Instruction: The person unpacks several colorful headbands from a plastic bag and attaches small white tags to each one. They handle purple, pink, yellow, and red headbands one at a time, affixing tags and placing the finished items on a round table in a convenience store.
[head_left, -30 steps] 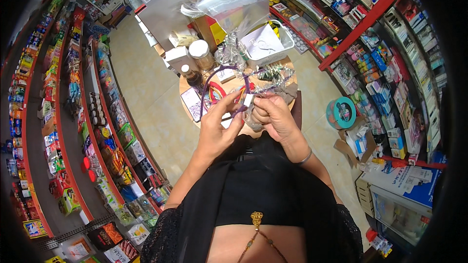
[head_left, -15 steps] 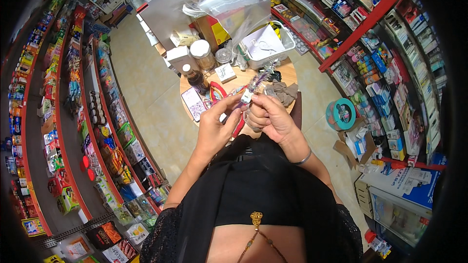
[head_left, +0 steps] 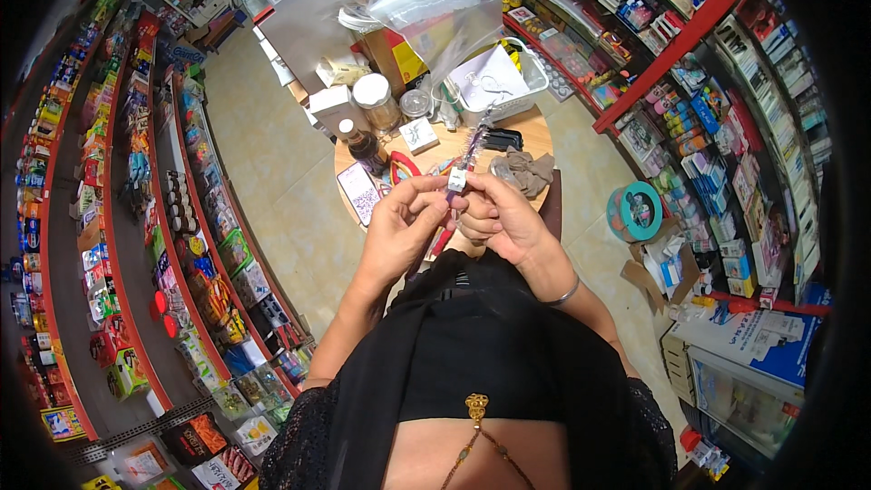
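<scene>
Over the small round wooden table (head_left: pixel 537 132), both my hands meet at a small white block (head_left: pixel 457 180) with dark marks. A purple strand with clear, spiky fringe (head_left: pixel 472 147) rises from the block towards the far side. My left hand (head_left: pixel 399 225) pinches the purple part just below the block. Thumb and forefinger of my right hand (head_left: pixel 510 218) grip the block's right side, the other fingers curled in. Just right of the fringe lies a black oblong object (head_left: pixel 504 139). Crumpled brown cloth (head_left: pixel 528 172) sits beyond my right hand, and red cord (head_left: pixel 402 163) lies behind the left.
A phone (head_left: pixel 358 192), a dark bottle (head_left: pixel 366 147), a lidded jar (head_left: pixel 375 102) and a small white box (head_left: pixel 419 134) crowd the table's left and back. A white basket (head_left: pixel 537 75) stands at the back right. Stocked shelves line both sides; a teal-rimmed tub (head_left: pixel 635 212) is at right.
The fringed strand has swung left and now stands straighter, showing more of the black object. The white block has turned slightly and shifted a little left, and my left fingers have moved closer below it.
</scene>
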